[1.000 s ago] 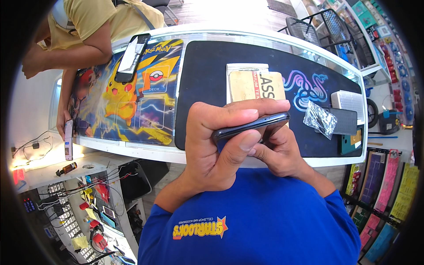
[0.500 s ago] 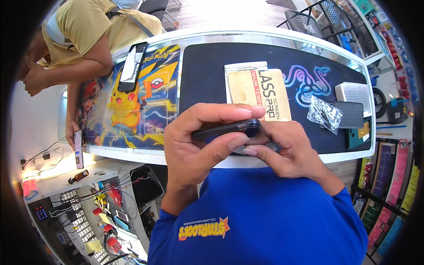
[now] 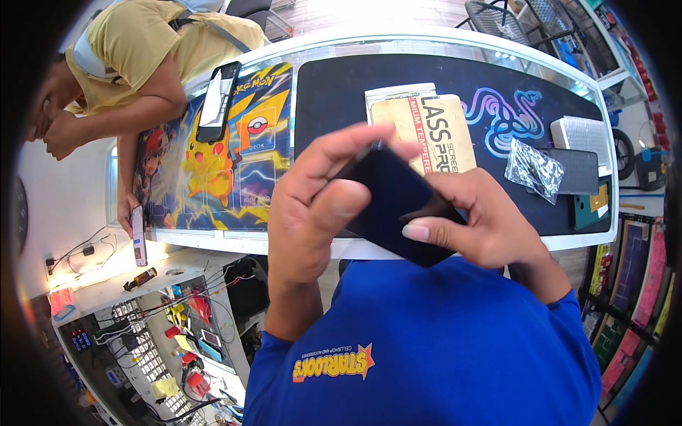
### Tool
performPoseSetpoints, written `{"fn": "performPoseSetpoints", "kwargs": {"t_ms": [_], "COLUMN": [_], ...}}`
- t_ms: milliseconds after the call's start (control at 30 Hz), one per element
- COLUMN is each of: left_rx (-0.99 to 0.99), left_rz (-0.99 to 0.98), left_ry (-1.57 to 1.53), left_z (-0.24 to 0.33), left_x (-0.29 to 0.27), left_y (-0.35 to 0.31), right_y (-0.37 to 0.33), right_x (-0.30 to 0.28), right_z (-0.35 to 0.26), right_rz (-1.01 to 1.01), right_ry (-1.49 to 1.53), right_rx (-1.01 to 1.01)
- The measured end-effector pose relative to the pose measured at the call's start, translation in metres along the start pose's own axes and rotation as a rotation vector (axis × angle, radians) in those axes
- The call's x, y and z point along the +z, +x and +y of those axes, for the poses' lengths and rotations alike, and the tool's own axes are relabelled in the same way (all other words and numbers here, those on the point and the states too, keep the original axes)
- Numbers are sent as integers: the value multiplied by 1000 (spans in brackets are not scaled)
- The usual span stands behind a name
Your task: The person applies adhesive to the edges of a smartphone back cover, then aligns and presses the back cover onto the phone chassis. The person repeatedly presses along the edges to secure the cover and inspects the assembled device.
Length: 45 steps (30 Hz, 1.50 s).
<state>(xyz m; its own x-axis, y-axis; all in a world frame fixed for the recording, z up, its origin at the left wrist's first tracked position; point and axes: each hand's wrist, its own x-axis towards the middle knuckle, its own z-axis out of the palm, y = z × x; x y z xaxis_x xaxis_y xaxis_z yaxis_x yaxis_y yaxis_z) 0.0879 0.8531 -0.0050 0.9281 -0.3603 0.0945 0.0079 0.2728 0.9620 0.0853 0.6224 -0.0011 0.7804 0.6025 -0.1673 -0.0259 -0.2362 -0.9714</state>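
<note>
A black smartphone [image 3: 401,206] is held between my two hands above the near edge of the counter, its dark, glossy face turned up toward me. My left hand [image 3: 309,202] grips its upper left end, thumb on the near side and fingers round the far edge. At the other end my right hand [image 3: 490,224] holds it, with the thumb lying on the screen and the fingers hidden underneath. Just beyond the phone, a tan screen-protector packet [image 3: 426,128] lies on a white one on the black mat [image 3: 334,92].
Another phone [image 3: 219,103] lies on a colourful cartoon mat [image 3: 245,181] at left. A person in yellow [image 3: 142,57] leans there, a hand holding a phone [image 3: 138,234]. At right are a clear plastic wrapper [image 3: 534,170], a dark case [image 3: 577,170], a white box [image 3: 579,138] and a green phone-like item [image 3: 590,209].
The phone has turned from edge-on to show its broad dark face. My left hand has shifted up a little, and my right thumb now rests on the screen.
</note>
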Motion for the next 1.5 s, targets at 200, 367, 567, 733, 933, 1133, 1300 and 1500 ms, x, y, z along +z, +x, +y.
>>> {"fn": "performPoseSetpoints", "kwargs": {"t_ms": [200, 367, 567, 733, 933, 1133, 1300, 1500], "left_rx": [60, 177, 269, 298, 415, 372, 248, 288], "left_rz": [-56, -17, -84, -46, -7, 145, 52, 178], "left_ry": [-91, -105, -277, -270, -69, 12, 258, 165], "left_z": [-10, -32, -42, -40, -45, -41, -37, -41], "left_x": [5, 4, -2, -4, -15, 3, 24, 46], "left_y": [17, 22, 22, 21, 20, 20, -9, -4], "right_y": [11, 14, 10, 7, 6, 0, 12, 13], "right_x": [16, 24, 22, 23, 30, 23, 30, 40], "right_z": [16, 36, 28, 15, 4, 13, 24, 37], "right_rz": [-19, -244, -261, -133, 3, -6, 283, 352], "right_ry": [1207, 1486, 1281, 1140, 1158, 1216, 1404, 1281], "right_rx": [173, 107, 152, 207, 219, 128, -249, -449]}}
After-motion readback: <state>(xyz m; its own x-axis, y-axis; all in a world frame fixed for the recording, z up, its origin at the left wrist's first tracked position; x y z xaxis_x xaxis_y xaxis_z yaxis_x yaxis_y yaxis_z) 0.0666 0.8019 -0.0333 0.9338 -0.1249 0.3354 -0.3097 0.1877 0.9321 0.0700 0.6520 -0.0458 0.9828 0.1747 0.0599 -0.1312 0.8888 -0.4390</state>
